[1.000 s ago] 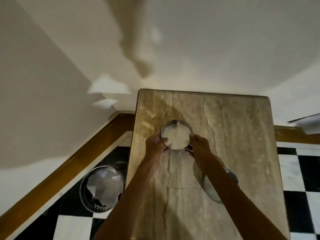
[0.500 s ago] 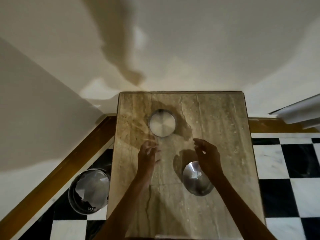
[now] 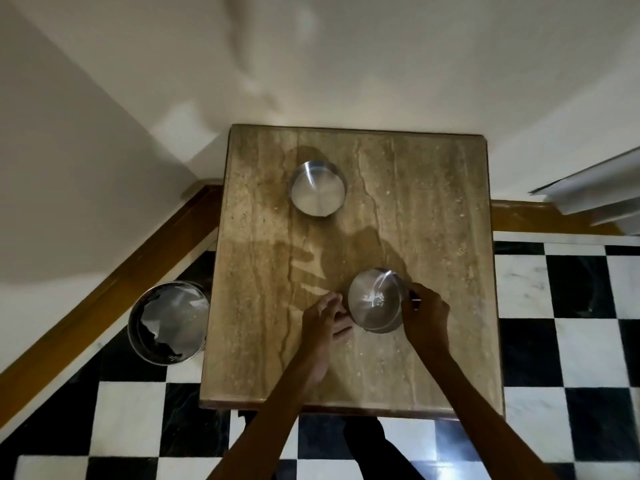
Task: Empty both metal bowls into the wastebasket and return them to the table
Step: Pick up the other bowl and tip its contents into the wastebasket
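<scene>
Two metal bowls stand on the marble table (image 3: pixel 433 209). The far bowl (image 3: pixel 318 192) is flat-bottomed, looks empty and stands alone near the back. The near bowl (image 3: pixel 374 301) is rounded and has a few small pale bits in its bottom. My right hand (image 3: pixel 425 315) grips the near bowl's right rim. Just left of that bowl is my left hand (image 3: pixel 325 320), fingers apart, at or just short of the bowl's side. The round metal wastebasket (image 3: pixel 168 322) stands on the floor against the table's left edge, with crumpled paper inside.
The table sits in a corner against white walls with a wooden skirting (image 3: pixel 114 289). Black and white checkered floor tiles (image 3: pixel 571 306) lie around it. A white ledge (image 3: pixel 595 188) juts in at the right. My dark-clad leg (image 3: pixel 374 445) shows below the table's front edge.
Both hands let go of the far bowl and drew back toward me. The right hand has now closed on the near bowl's rim, and the left hand has come up beside it.
</scene>
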